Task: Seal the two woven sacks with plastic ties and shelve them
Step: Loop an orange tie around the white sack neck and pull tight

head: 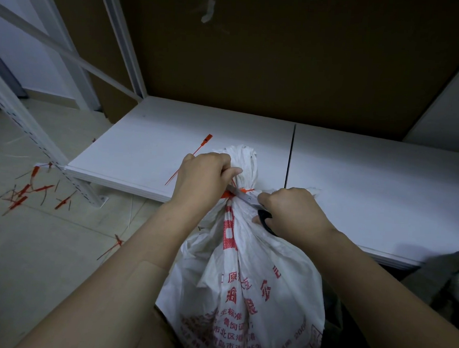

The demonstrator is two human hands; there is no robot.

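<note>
Where the sack stands: white woven sack (246,282) with red print, lower centre of frame, upright, its gathered neck rising in front of the shelf's front edge.
Seal: red plastic tie (246,191) drawn round the neck, just below the bunched top.
Left hand: left hand (202,176), centre of frame, fingers clenched round the neck just above the tie.
Right hand: right hand (293,207), right of centre, grasping scissors (264,221) by the black handles.
Blades: silver, lying across the neck at the tie, tip pointing towards the left hand; whether they are parted cannot be told.
Spare tie: spare tie (200,148), red, lying flat on the shelf board (370,182), partly hidden by the left hand.
Shelf: white, low, spanning the middle of the frame; a dark seam splits it into two panels just right of the sack's top.
Floor: pale tiled floor (43,256), left of frame; cut tie pieces (23,193) strewn near the foot of a perforated white upright (24,129).
Backing: brown cardboard panel (284,56) across the upper frame, behind the shelf.
Lower right corner: dark crumpled object, not identifiable.
</note>
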